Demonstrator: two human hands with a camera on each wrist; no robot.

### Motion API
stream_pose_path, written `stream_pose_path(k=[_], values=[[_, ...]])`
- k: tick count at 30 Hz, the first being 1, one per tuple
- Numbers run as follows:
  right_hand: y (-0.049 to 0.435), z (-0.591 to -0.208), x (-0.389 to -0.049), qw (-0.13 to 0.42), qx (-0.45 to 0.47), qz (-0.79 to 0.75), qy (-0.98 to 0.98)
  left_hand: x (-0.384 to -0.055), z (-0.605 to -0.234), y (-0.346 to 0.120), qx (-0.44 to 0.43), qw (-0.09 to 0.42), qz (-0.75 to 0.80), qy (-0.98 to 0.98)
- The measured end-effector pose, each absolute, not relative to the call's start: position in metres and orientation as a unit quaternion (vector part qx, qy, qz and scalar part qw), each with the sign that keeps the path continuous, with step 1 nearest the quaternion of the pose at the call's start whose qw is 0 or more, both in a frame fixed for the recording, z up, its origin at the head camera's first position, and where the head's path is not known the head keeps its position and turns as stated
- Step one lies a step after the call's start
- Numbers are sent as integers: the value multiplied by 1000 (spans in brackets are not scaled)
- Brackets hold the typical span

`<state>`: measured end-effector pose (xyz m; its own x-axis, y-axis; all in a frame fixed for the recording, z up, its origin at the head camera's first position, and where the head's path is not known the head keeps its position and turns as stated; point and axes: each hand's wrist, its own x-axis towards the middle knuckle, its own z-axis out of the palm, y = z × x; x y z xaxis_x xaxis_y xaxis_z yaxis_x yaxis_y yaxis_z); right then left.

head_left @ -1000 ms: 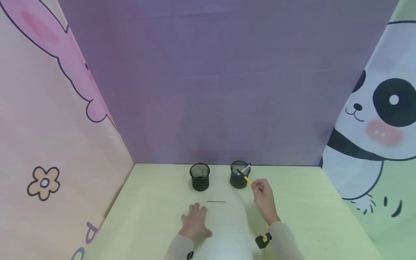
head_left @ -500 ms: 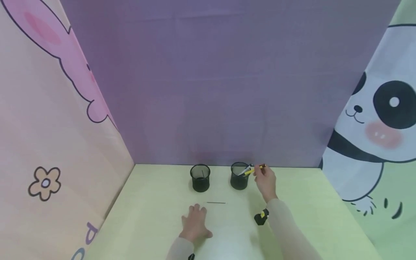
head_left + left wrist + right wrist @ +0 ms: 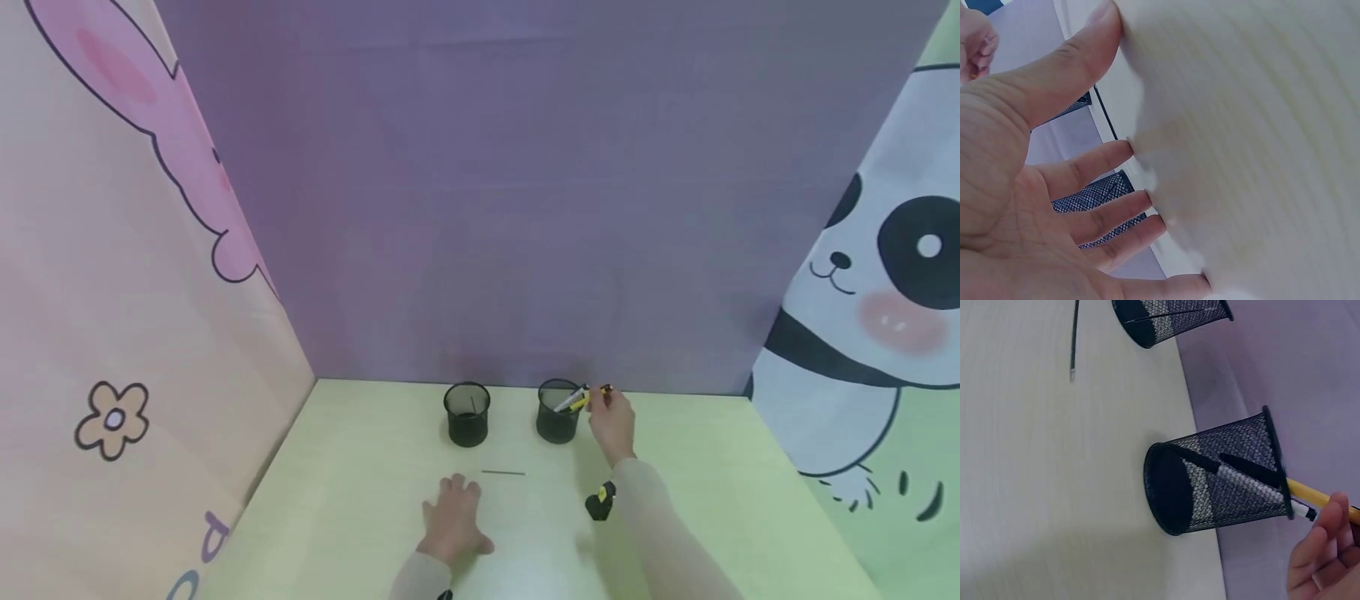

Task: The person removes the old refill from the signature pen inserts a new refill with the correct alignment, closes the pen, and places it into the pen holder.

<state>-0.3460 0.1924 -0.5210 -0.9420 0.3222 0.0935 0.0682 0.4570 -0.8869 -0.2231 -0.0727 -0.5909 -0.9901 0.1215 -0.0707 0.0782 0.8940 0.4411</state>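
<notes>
My right hand [image 3: 611, 419] pinches a yellow pen [image 3: 1310, 492] just outside the rim of the right black mesh cup [image 3: 557, 427]. The pen slants over the rim, its dark end inside the cup in the right wrist view. Leaning in the same cup is a white pen [image 3: 1257, 486] with a dark lower end. My left hand [image 3: 453, 518] rests on the table with fingers spread, holding nothing; the left wrist view shows its fingertips [image 3: 1124, 147] against the surface. Beyond its fingers lies a thin dark rod [image 3: 503, 472].
To the left stands another black mesh cup [image 3: 467, 429] with a thin dark stick [image 3: 1172, 315] inside. Behind the pale table [image 3: 360, 467] rises a purple backdrop [image 3: 465, 208]. Printed cloths with a rabbit and a panda [image 3: 847, 350] hang at the sides.
My right hand has moved forward and up to the right cup's rim, bringing the yellow pen's dark end down into the cup. My left hand has stayed in place.
</notes>
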Motion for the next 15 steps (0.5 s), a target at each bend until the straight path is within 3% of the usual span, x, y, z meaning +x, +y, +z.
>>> stream_pose_path(k=[7, 15], values=[[192, -539, -349, 42, -102, 503, -857, -220, -591, -71, 49, 55, 228, 971], [190, -545, -356, 62, -87, 516, -850, -221, -590, -72, 48, 45, 223, 973]])
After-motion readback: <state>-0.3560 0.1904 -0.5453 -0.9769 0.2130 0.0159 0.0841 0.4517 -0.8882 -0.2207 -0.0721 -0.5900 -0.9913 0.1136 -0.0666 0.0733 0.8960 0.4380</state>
